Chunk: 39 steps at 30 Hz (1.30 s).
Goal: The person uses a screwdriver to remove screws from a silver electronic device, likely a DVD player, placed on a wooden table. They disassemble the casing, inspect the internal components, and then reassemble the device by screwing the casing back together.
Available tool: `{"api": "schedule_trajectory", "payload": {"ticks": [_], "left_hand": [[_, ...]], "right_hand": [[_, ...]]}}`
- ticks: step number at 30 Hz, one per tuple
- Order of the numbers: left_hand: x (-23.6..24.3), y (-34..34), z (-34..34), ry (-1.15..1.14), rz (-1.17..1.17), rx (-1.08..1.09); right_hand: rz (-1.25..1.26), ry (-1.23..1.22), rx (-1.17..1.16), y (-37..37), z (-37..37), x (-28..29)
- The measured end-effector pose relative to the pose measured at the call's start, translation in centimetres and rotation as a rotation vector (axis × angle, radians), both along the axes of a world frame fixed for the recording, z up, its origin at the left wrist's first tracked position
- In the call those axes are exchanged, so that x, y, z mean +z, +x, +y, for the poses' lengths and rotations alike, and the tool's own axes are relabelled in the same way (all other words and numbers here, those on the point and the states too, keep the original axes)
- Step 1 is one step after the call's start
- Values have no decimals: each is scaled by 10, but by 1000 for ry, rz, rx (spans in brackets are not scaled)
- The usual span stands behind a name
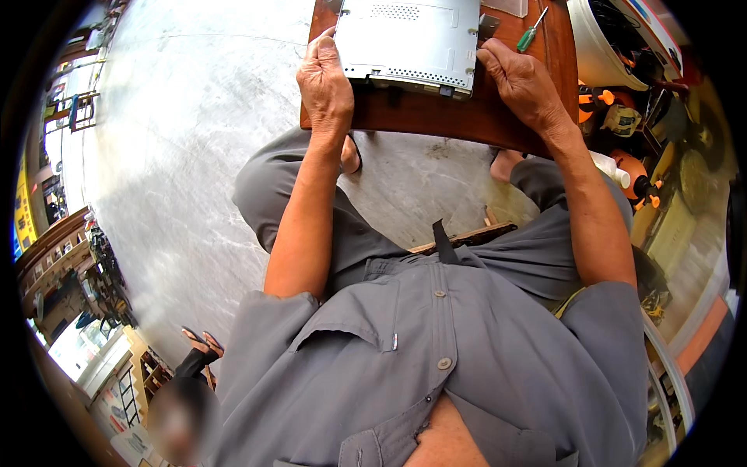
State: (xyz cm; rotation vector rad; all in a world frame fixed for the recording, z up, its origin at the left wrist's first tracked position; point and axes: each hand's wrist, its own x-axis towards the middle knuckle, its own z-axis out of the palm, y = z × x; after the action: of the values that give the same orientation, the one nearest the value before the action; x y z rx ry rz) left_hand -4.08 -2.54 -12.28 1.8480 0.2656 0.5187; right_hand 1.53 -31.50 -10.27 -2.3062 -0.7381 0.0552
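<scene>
A flat silver metal-cased electronic unit [408, 35] with rows of small vent holes lies over a reddish-brown wooden table [436, 117]. My left hand [325, 87] grips its left edge, fingers curled along the side. On the opposite side, my right hand [523, 82] is closed at the unit's right edge, thumb and fingers drawn together by the corner. A screwdriver [528, 37] with a green handle rests on the table just beyond my right hand. The far end of the unit is cut off by the top of the view.
A white bucket [595, 47] with dark items inside stands right of the table. Orange-and-black spray bottles [634, 173] sit below it. A clear plastic piece [506, 6] lies at the table's far side. Another person [183, 405] is at the lower left, on the grey floor [194, 156].
</scene>
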Motion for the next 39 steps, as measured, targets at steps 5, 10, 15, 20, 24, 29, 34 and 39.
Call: {"api": "schedule_trajectory", "payload": {"ticks": [5, 10, 15, 20, 24, 29, 34, 39], "left_hand": [[6, -2, -9, -1, 8, 47], [9, -2, -11, 10, 22, 63], [7, -4, -9, 26, 15, 56], [3, -3, -7, -25, 3, 40], [7, -3, -7, 14, 26, 25], [29, 19, -3, 550, -294, -151], [69, 56, -16, 844, -247, -299], [58, 88, -20, 846, -107, -498]], "right_hand": [[-135, 32, -18, 1, 1, -14], [-182, 57, -23, 0, 3, -16], [-190, 51, -28, 0, 3, -18], [-112, 1, -21, 1, 2, -13], [-49, 42, -45, 2, 2, -9], [-29, 114, 9, 5, 1, -11], [-75, 151, 32, 10, 0, -15], [-54, 161, 43, 24, 2, -19]]}}
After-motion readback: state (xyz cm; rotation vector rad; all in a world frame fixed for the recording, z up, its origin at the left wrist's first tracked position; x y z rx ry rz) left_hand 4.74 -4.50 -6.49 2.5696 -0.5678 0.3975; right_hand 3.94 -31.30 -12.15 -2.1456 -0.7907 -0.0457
